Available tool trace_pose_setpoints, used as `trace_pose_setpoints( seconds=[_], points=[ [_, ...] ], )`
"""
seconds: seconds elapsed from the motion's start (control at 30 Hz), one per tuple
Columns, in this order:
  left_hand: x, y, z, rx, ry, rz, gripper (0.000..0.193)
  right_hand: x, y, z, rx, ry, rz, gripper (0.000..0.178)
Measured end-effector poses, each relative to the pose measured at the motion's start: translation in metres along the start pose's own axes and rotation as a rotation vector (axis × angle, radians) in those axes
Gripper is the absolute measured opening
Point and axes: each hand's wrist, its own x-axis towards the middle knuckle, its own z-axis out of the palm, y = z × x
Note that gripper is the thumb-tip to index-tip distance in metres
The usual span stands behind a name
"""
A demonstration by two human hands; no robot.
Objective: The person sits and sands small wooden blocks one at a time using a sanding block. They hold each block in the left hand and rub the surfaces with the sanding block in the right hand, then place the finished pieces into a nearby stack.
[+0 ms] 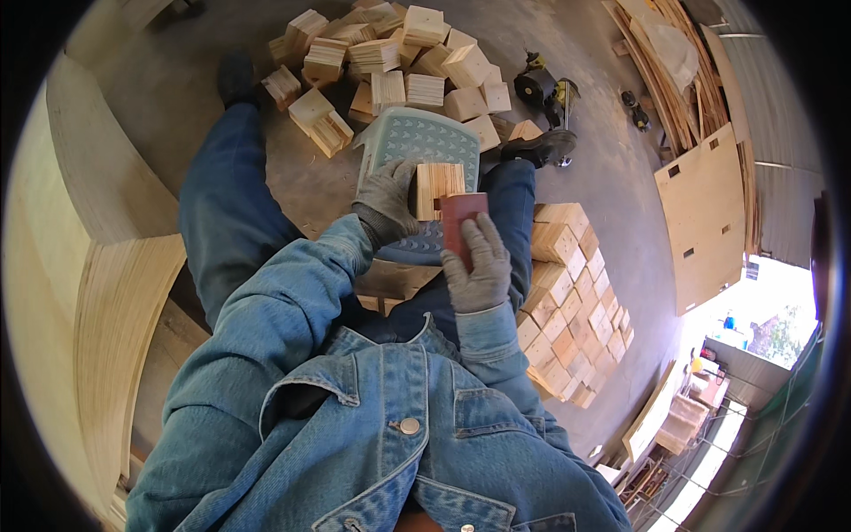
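A grey floor (612,186) spreads under everything here, and taking the stool as the clock's centre, with twelve pointing away from the worker, a thick stack of pale plywood sheets (133,293) takes up eight o'clock. The worker sits at six, in a faded blue denim jacket (355,434) and dark blue trousers (226,195), one leg to either side. At three o'clock I see a pale, flat wooden panel (700,199) with small dark cut-outs, leaning near the wall. A loose heap of squarish, light timber blocks (381,58) lies tumbled at twelve, while a neat pile of pale wooden blocks (576,328) stands at four. The low, blue-green plastic stool (421,133) has a textured top. Toward two o'clock, a yellow-and-black power tool (536,89) is on the floor, just beyond a dark shoe (541,148). Both hands wear grey knitted gloves: the left hand (387,197) is half-curled against the nine-o'clock side of a square block of layered pale wood (437,186), which is over the stool; the right hand (479,266), fingers slightly parted, grips a thin reddish-brown rectangular pad (461,222) that overlaps the block's five-o'clock corner. I cannot tell whether pad and block touch.
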Motion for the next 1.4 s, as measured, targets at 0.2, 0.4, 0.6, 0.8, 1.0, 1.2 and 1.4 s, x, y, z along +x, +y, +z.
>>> trace_pose_setpoints(
  seconds=[0.2,0.4,0.6,0.8,1.0,1.2,1.4],
  points=[
    [0.000,-0.005,-0.010,-0.004,0.142,0.039,0.108,0.003,0.024,-0.008,0.090,0.075,0.067,0.062],
    [-0.005,-0.008,-0.023,0.204,0.224,0.323,0.110,-0.017,0.039,0.007,0.130,0.070,0.109,0.063],
    [-0.026,0.004,-0.027,0.114,0.060,0.352,0.116,-0.022,0.047,0.010,0.179,0.096,0.149,0.060],
    [-0.032,0.011,-0.031,0.042,0.086,0.389,0.097,-0.030,0.050,0.015,0.181,0.072,0.204,0.058],
    [-0.034,0.036,-0.003,0.014,0.181,0.263,0.089,-0.037,0.055,0.011,0.111,-0.054,0.262,0.059],
    [-0.022,0.008,-0.010,0.019,0.199,0.275,0.110,-0.035,0.029,0.013,0.145,-0.214,0.249,0.059],
    [-0.022,0.010,-0.020,0.040,0.020,0.057,0.122,-0.041,0.048,0.001,0.162,-0.043,0.253,0.058]
  ],
)
